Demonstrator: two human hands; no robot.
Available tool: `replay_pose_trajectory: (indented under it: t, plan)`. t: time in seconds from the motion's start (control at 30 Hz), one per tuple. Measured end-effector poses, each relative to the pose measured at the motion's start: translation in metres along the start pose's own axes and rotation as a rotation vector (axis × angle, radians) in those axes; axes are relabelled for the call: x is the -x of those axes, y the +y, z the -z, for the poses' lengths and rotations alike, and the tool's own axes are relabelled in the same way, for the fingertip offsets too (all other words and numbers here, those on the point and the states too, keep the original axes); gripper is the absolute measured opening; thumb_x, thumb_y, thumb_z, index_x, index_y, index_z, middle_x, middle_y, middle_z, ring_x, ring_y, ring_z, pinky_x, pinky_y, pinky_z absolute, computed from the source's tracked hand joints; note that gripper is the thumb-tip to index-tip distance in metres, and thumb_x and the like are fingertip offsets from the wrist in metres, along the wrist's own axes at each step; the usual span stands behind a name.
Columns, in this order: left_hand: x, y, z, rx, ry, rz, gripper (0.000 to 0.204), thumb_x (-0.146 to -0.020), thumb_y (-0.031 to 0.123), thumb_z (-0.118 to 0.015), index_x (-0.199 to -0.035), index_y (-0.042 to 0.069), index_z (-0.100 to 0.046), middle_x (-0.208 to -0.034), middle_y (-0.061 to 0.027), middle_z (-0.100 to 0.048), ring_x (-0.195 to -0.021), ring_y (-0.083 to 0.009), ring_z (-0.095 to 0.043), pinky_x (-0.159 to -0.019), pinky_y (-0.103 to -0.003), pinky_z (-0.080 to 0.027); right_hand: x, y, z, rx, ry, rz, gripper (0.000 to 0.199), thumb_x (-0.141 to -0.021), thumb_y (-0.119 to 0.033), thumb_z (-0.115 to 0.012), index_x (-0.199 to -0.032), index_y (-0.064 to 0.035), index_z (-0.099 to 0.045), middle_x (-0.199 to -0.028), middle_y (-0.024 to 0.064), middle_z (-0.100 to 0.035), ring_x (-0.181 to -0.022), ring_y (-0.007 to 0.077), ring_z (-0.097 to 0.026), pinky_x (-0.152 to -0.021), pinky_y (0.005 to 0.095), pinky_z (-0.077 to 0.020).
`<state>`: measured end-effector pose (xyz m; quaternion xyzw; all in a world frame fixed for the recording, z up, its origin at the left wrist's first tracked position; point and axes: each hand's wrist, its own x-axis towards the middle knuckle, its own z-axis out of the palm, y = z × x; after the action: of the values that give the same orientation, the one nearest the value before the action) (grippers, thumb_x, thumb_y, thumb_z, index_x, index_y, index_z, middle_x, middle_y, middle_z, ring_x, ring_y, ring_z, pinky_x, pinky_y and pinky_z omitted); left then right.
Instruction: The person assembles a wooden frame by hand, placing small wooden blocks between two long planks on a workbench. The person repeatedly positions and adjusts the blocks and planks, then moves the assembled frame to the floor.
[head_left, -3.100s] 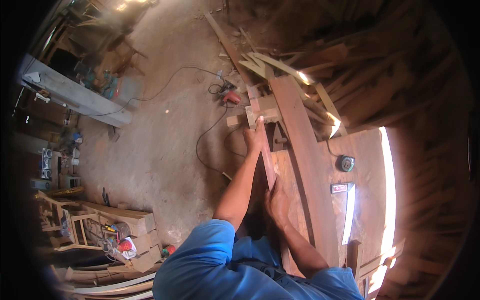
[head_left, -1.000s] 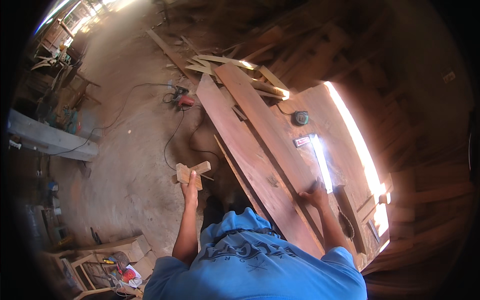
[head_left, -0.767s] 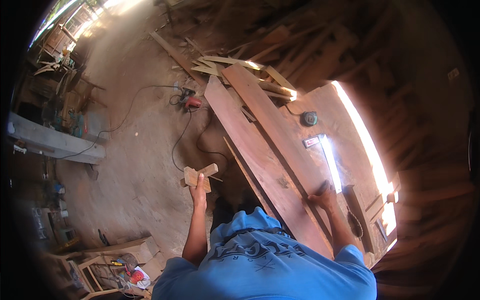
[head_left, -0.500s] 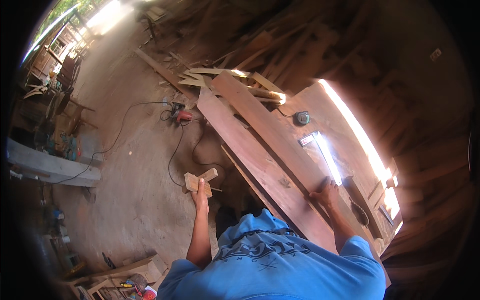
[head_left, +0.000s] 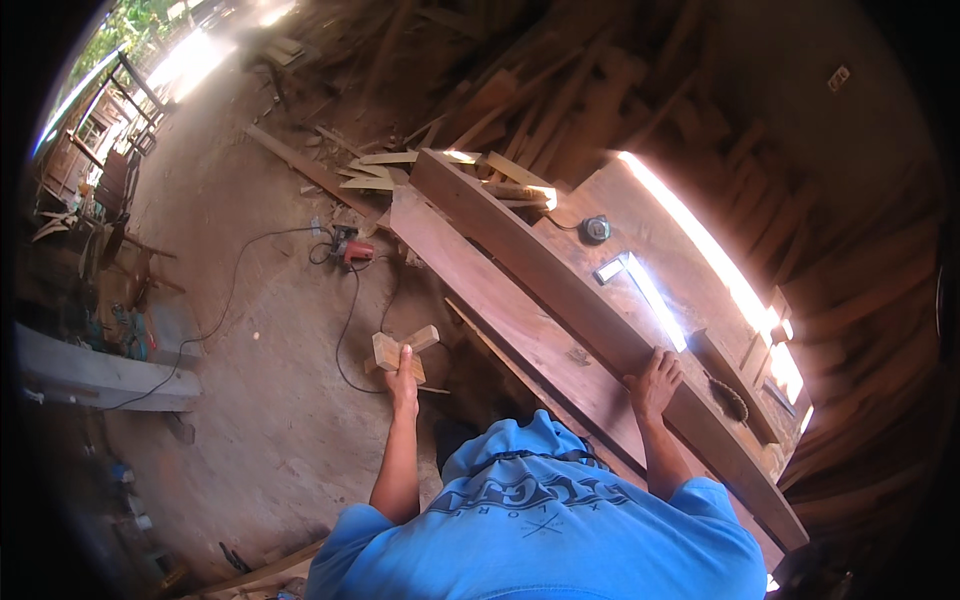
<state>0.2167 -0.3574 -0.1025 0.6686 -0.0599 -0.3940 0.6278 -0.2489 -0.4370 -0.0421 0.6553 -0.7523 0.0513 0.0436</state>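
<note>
Red power tool (head_left: 352, 250) on floor — tape measure (head_left: 595, 229) on bench

Small wood offcuts (head_left: 398, 350): two pale short blocks, crossed, gripped in left hand (head_left: 404, 368), held above dirt floor, centre-left of frame.
Long plank (head_left: 560, 300): dark reddish board, lying flat, running diagonally from upper centre to lower right; right hand (head_left: 655, 380) flat on it.

Dim workshop, blown-out daylight upper left, glaring sun strips on workbench (head_left: 690, 300), fisheye-bent, blurred dark rim
</note>
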Motion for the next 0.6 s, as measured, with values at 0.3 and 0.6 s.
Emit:
replay_pose_trajectory:
  t: [0.3, 0.6]
  plan:
    - [-0.011, 0.032, -0.018, -0.008, 0.016, -0.173, 0.062, -0.095, 0.032, -0.071, -0.141, -0.003, -0.047, -0.134, -0.0108, -0.057, -0.12, -0.0206, -0.056, -0.103, -0.034, -0.043, 0.008, 0.009, 0.022, -0.076, -0.164, 0.086, 0.042, -0.071, -0.026, -0.085, -0.103, -0.0103, -0.062, -0.105, 0.0133, -0.058, -0.102, 0.0352, -0.055, -0.088, 0.0477, -0.0424]
    - [-0.032, 0.025, -0.126, -0.115, 0.214, -0.417, 0.05, -0.095, 0.03, -0.069, -0.127, -0.006, -0.054, -0.12, -0.0212, -0.064, -0.111, -0.0336, -0.062, -0.096, -0.041, -0.048, -0.014, 0.007, 0.034, -0.132, -0.36, 0.201, 0.039, -0.074, -0.026, -0.082, -0.096, -0.0027, -0.061, -0.095, 0.0208, -0.064, -0.092, 0.0402, -0.062, -0.08, 0.0505, -0.0486]
